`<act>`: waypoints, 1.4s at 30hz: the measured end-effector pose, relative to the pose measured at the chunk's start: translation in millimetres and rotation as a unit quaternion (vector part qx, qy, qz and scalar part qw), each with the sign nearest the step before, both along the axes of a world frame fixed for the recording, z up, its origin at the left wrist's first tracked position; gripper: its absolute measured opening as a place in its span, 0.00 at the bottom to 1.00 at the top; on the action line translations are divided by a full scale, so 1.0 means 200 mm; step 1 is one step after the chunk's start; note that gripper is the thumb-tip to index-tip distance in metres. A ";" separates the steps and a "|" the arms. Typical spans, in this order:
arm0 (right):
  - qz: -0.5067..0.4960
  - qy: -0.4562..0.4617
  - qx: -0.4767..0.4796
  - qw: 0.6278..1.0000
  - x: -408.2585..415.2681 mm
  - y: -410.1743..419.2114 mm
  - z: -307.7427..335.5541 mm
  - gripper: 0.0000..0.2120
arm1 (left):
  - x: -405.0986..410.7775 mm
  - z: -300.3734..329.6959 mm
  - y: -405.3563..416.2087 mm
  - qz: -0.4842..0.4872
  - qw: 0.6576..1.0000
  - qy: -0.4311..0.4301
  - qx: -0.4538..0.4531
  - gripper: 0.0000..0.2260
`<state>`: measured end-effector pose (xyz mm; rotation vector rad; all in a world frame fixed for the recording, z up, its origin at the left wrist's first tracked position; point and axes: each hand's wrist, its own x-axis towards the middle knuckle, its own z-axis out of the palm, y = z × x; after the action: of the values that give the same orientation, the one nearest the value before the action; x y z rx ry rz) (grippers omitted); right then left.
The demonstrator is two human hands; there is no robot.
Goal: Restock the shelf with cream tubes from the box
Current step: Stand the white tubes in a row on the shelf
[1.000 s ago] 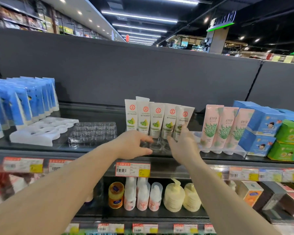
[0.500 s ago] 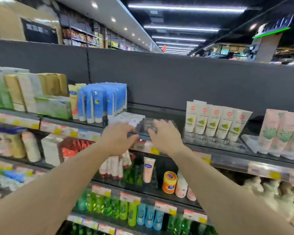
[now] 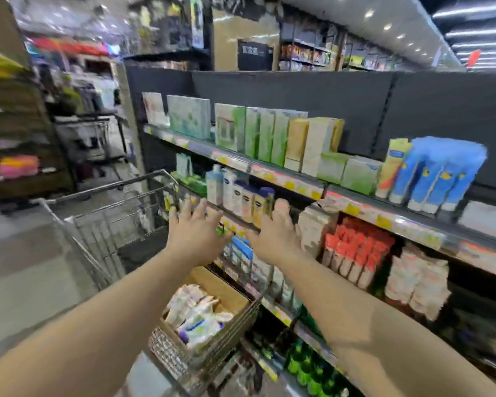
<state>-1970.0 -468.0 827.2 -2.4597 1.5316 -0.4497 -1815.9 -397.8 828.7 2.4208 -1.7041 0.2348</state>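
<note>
Nearest the camera, two bare forearms reach forward, and below them a cardboard box point(image 3: 212, 299) sits in the near end of a wire shopping cart point(image 3: 103, 224), just in front of the shelf point(image 3: 298, 184). The box holds a loose heap of cream tubes point(image 3: 196, 316), white and pale with some blue and purple print; motion blur hides their labels.

Above the box, the left hand point(image 3: 194, 233) hangs with fingers spread and straight, holding nothing. The right hand point(image 3: 278, 233) is just beside it, nearer the shelf, fingers likewise extended and empty. Both hands are in the air, in front of the second shelf level and apart from the goods on it.

Half a second ago both hands hovered at the top shelf's edge by a clear plastic tray, with white and green tubes to the right of them. The view has since swung left and down: those white and green tubes are out of the picture, the blue tubes point(image 3: 438, 173) that stood left of the hands now stand on the top shelf far to the right of the box, and the cart and box have come into sight.

Farther along the top shelf, beyond the box, stand green and cream cartons point(image 3: 269, 136). Below them, red tubes point(image 3: 355, 250) fill the second level to the right of the hands. Everything is smeared by motion.
</note>
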 end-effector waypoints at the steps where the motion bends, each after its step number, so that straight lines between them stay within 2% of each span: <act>1: 0.011 0.004 0.007 1.000 0.09 -0.02 -0.03 0.31 | 0.08 -0.04 0.01 0.013 1.000 0.006 0.008 0.29; 10: 0.041 -0.021 0.057 0.997 0.67 -0.41 -0.37 0.29 | 0.61 -0.33 -0.31 0.082 0.995 0.018 0.048 0.31; 15: 0.024 -0.023 0.071 0.997 0.80 -0.66 -0.53 0.27 | 0.76 -0.50 -0.62 0.082 0.992 0.057 0.076 0.31; 20: -0.027 -0.002 0.117 0.993 0.88 -0.91 -0.72 0.30 | 0.89 -0.68 -0.90 0.043 0.990 0.078 0.110 0.31; 27: -0.119 0.021 0.159 0.980 1.03 -1.15 -0.97 0.27 | 1.13 -0.94 -1.27 -0.049 0.985 0.074 0.145 0.31; 32: -0.217 0.003 0.232 0.948 1.10 -1.12 -1.24 0.25 | 1.30 -1.20 -1.44 -0.129 0.971 0.083 0.185 0.31; 36: -0.281 0.008 0.327 0.902 1.10 -1.00 -1.52 0.26 | 1.37 -1.44 -1.45 -0.183 0.953 0.098 0.222 0.30; 42: -0.252 0.046 0.454 0.853 1.16 -0.80 -1.99 0.23 | 1.48 -1.84 -1.38 -0.203 0.922 0.112 0.311 0.30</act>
<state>-1738.9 -627.0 428.6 -1.3642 1.8350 0.2972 -1520.6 -674.8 460.7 2.2351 -2.3627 -0.7134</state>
